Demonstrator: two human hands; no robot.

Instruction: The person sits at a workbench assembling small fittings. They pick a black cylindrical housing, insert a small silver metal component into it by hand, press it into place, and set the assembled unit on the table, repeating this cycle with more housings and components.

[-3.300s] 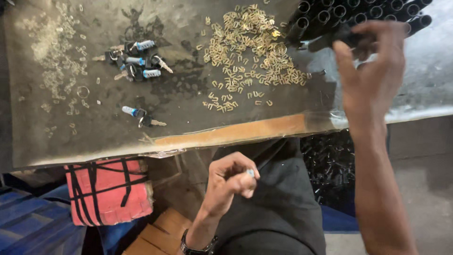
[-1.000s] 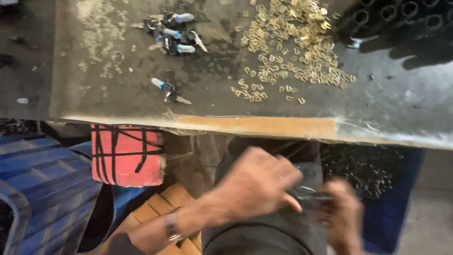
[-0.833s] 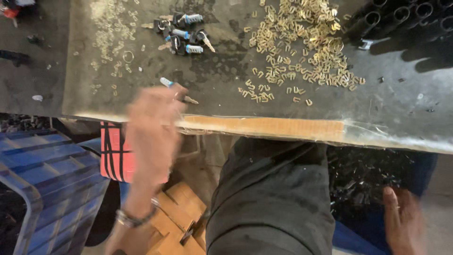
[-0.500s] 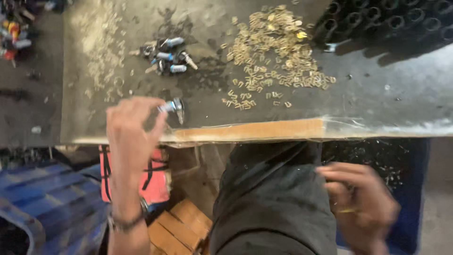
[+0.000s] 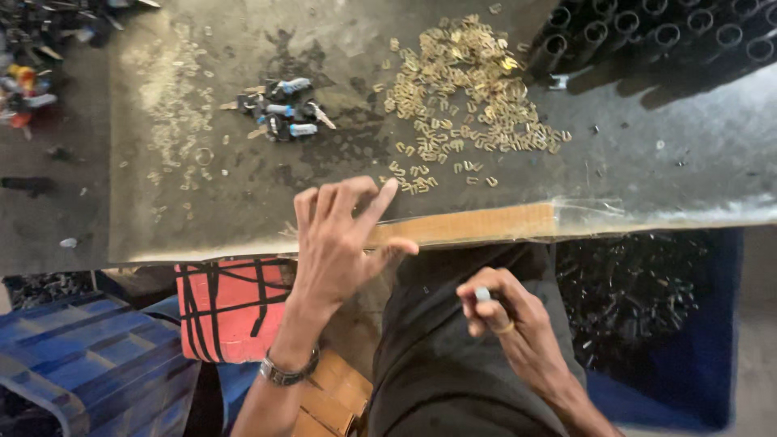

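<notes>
The grey worktable [image 5: 664, 162] filled the upper view, a heap of small brass clips [image 5: 465, 89] near its middle and a cluster of blue-tipped assembled parts [image 5: 279, 117] to the left. Half a second earlier the left hand [image 5: 340, 243] had pinched a blue-tipped part at the table's front edge; now it was spread open and flat there, holding nothing. The right hand [image 5: 502, 320], earlier loose beside the lap, had closed its fingertips on a small pale cylindrical piece [image 5: 482, 294] above the dark-trousered lap
</notes>
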